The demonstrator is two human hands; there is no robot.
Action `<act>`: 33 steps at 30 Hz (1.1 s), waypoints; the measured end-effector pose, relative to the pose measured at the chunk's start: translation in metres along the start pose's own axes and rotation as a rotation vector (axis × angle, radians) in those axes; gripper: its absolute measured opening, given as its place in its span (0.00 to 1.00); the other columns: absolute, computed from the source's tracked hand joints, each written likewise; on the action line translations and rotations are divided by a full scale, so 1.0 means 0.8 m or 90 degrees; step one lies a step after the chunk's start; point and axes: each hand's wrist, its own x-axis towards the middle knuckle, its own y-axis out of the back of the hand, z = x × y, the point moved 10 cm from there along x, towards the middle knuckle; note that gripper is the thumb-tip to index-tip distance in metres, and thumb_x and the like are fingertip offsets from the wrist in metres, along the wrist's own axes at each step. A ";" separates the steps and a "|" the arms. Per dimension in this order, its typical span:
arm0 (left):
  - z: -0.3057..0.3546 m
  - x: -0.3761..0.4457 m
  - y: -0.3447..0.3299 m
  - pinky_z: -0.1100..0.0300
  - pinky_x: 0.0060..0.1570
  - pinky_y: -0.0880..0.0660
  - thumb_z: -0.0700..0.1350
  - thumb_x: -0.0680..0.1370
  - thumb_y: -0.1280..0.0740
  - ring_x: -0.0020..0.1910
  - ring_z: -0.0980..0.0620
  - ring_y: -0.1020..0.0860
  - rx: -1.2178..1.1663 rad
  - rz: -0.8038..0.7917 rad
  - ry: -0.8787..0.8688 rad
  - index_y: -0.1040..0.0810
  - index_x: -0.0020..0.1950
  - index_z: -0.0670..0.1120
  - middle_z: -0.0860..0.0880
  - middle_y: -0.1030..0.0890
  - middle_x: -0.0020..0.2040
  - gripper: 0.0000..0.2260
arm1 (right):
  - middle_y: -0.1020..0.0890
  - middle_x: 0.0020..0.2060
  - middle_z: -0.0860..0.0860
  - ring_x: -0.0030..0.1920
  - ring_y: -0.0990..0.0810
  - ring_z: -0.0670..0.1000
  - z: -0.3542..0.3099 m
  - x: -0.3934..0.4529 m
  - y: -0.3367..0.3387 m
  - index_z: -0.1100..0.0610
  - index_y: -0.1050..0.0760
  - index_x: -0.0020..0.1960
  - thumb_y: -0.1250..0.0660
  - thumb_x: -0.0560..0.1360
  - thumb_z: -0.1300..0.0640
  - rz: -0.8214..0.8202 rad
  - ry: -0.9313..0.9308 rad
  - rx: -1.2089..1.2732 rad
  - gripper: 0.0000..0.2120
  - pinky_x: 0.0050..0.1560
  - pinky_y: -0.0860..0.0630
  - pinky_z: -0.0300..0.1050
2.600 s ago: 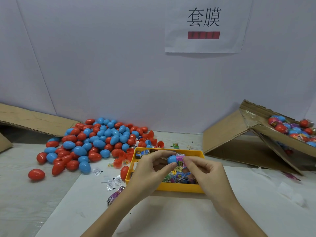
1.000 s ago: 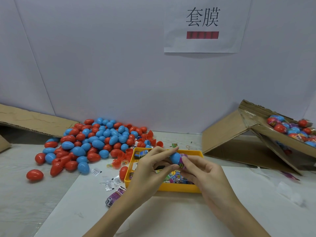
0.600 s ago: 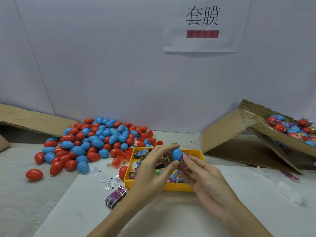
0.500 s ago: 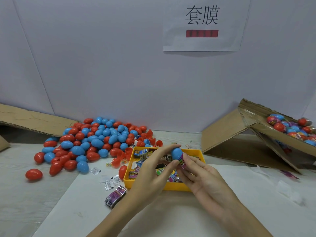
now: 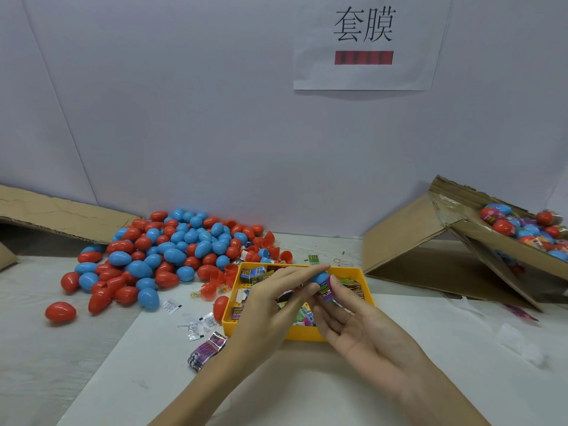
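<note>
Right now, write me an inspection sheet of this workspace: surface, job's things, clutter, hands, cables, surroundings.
Surface: white sheet laid over a pale table.
Job's things: blue egg with a printed sleeve partly on it, held above the yellow tray of more sleeves.
Clutter: pile of red and blue eggs; small packets; purple bundle beside the tray.
Hands: left hand pinches the egg; right hand holds the sleeve.
Cables: nothing seen.
Surroundings: cardboard box at right holding wrapped eggs; cardboard flap at left; paper sign on the wall.
</note>
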 end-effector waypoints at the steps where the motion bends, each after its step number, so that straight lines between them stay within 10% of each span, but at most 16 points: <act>1: 0.000 0.000 0.001 0.63 0.61 0.24 0.43 0.81 0.34 0.65 0.54 0.21 -0.001 0.003 0.002 0.19 0.67 0.51 0.58 0.17 0.61 0.15 | 0.14 0.53 0.64 0.51 0.12 0.57 0.000 0.000 0.000 0.63 0.12 0.48 0.24 0.68 0.60 0.003 -0.002 -0.001 0.10 0.52 0.17 0.48; 25: -0.027 0.006 0.015 0.50 0.58 0.19 0.49 0.79 0.30 0.59 0.54 0.18 -0.023 0.013 0.117 0.14 0.60 0.52 0.55 0.14 0.54 0.11 | 0.15 0.51 0.67 0.48 0.12 0.59 -0.001 0.005 0.006 0.62 0.15 0.55 0.28 0.76 0.53 0.008 0.063 -0.144 0.14 0.37 0.16 0.44; 33: -0.025 0.003 0.012 0.58 0.53 0.18 0.53 0.79 0.31 0.54 0.56 0.17 -0.013 0.051 0.149 0.18 0.62 0.54 0.58 0.15 0.52 0.12 | 0.12 0.49 0.49 0.51 0.13 0.51 -0.041 -0.008 0.004 0.46 0.15 0.54 0.23 0.72 0.55 0.057 0.293 -0.433 0.12 0.44 0.17 0.40</act>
